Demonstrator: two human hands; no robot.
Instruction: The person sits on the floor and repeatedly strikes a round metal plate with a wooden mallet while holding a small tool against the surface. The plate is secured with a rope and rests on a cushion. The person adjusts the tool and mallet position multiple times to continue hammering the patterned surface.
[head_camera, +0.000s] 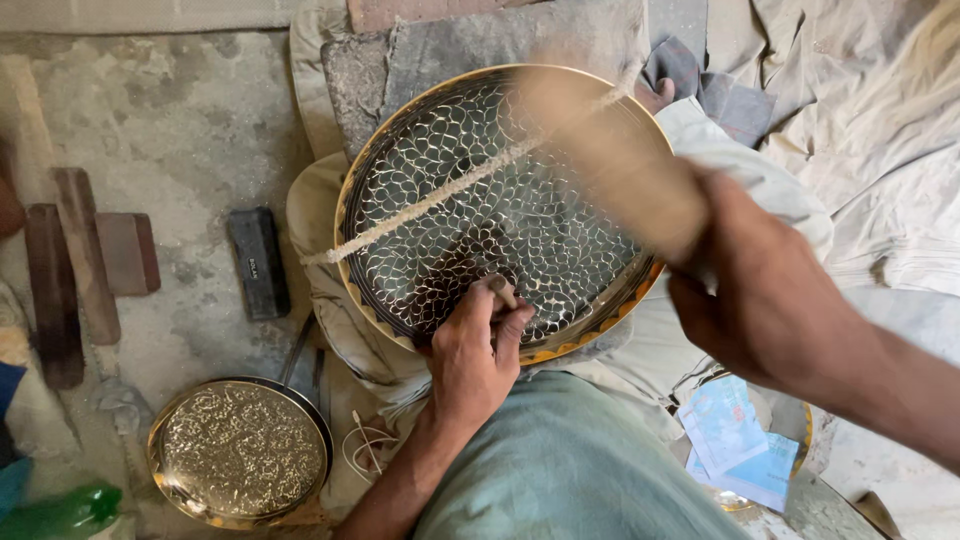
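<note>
A large round brass plate with a dark engraved scale pattern leans on a cloth-covered support in front of me. My left hand rests on the plate's lower edge and pinches a small metal punch with its tip on the pattern. My right hand is raised at the right and grips a wooden mallet, which is blurred with motion over the plate's upper right. A pale twisted cord runs diagonally across the plate's face.
A smaller engraved brass plate lies on the floor at lower left. A black block and wooden pieces lie to the left. A white cable, light blue papers, a green bottle and crumpled cloths surround me.
</note>
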